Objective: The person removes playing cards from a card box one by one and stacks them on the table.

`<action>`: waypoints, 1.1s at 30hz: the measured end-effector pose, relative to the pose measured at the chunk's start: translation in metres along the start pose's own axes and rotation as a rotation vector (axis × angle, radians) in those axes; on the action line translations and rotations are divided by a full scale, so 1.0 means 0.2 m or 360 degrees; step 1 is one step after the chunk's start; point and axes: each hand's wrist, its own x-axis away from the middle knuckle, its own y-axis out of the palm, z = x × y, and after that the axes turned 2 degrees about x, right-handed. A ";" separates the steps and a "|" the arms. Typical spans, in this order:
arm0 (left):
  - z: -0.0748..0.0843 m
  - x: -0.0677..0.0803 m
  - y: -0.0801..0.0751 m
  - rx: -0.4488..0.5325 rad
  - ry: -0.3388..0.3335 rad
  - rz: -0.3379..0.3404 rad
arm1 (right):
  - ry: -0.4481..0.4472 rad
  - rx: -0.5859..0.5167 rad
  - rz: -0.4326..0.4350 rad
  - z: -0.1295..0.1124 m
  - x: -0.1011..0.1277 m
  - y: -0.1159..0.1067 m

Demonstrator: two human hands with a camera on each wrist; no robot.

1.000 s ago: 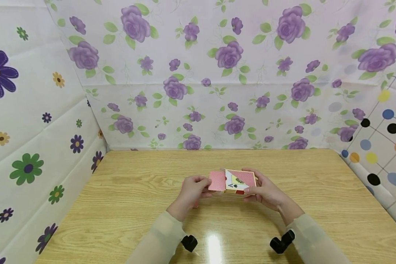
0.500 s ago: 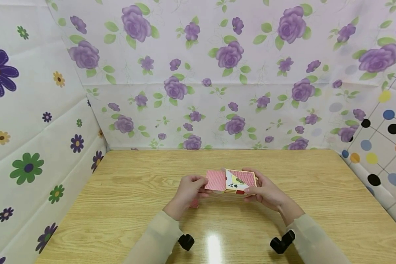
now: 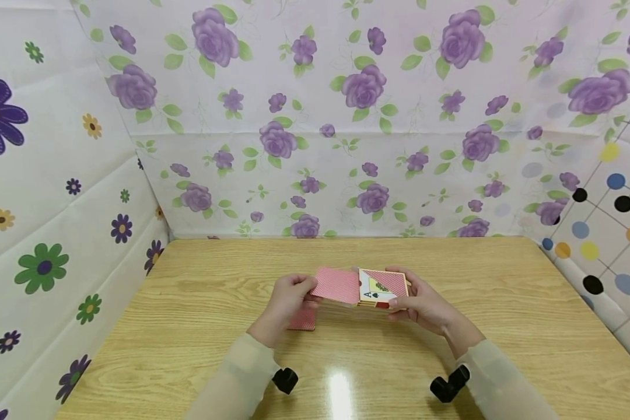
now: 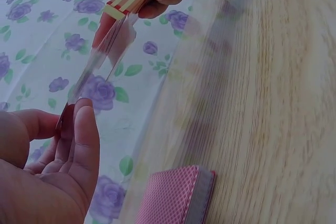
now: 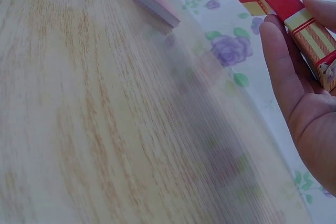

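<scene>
– Wondering why the right grip (image 3: pixel 425 304) clasps the card box (image 3: pixel 394 284) aloft?
– Probably steadying it; the left grip (image 3: pixel 287 293) pinches the red-backed card (image 3: pixel 338 284) reaching its end, near the deck (image 3: pixel 303 320) on the surface (image 3: pixel 383 361).

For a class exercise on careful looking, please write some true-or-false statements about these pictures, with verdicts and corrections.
1. The right hand holds a card box. True.
2. The left hand holds nothing. False: it pinches a pink-backed card.
3. A card stack lies on the wooden table. True.
4. The top of the card stack is green. False: it is pink.
5. In the head view, the card stack lies left of the card box. True.
</scene>
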 end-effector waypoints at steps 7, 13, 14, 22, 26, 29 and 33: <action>0.00 -0.01 -0.05 -0.0026 0.0023 0.0002 | 0.0007 0.0015 0.0009 0.00 0.00 0.00; 0.00 -0.01 -0.08 -0.0090 0.0063 0.0013 | 0.0016 0.0030 0.0025 0.01 0.00 -0.01; 0.00 -0.02 -0.09 -0.0117 0.0070 0.0029 | 0.0013 0.0027 0.0020 0.01 0.00 -0.01; 0.00 -0.05 -0.15 -0.0291 0.0077 0.0139 | -0.0007 -0.0002 -0.0005 0.02 -0.01 0.00; 0.00 -0.07 -0.17 -0.0346 0.0062 0.0160 | 0.0004 0.0005 0.0020 0.02 -0.01 0.00; -0.01 -0.08 -0.18 -0.0395 0.0044 0.0163 | 0.0008 0.0006 0.0026 0.02 -0.01 0.00; -0.01 -0.09 -0.19 -0.0473 0.0039 0.0152 | 0.0004 0.0004 0.0020 0.02 -0.01 -0.01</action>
